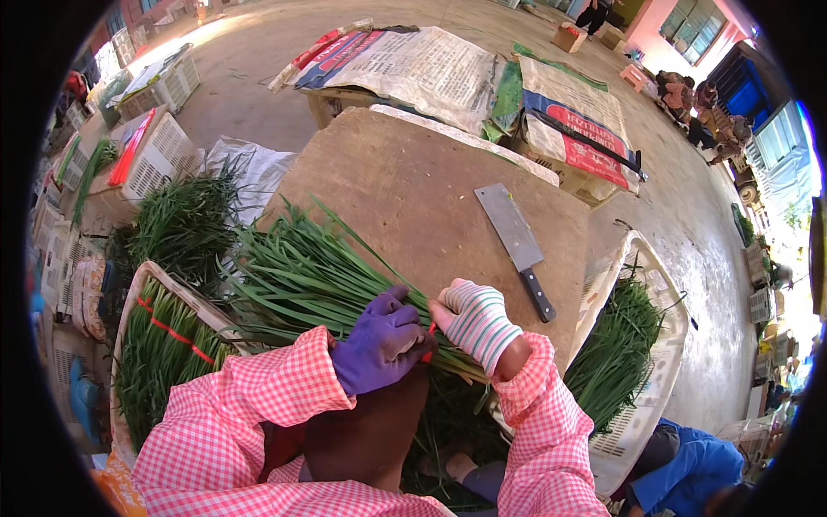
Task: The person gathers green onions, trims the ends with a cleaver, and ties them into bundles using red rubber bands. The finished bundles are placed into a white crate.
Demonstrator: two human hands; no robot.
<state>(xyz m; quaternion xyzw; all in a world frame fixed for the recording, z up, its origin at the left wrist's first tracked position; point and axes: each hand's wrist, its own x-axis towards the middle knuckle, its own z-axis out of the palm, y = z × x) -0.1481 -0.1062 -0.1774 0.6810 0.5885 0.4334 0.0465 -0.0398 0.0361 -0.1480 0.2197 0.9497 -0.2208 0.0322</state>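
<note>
A bundle of long green leaves, apparently garlic chives [303, 278], lies across the near edge of a worn wooden board [400, 187], leaf tips to the left and pale stem ends to the right. My left hand [386, 339], in a purple glove, presses on the bundle with curled fingers. Beside it, my right hand [477, 316], in a striped glove with bare fingertips, pinches at the stems. A red tie [428, 357] shows between both hands; its path around the stems is partly hidden. On the board's right side rests a cleaver [510, 226], black handle towards me.
Left stands a crate [207, 304] of red-tied bundles, with a loose leaf heap [184, 226] behind. A white plastic crate [665, 362] of leaves is at right. Fertilizer sacks [413, 71] cover crates beyond the board. A person in blue [691, 465] is close at lower right.
</note>
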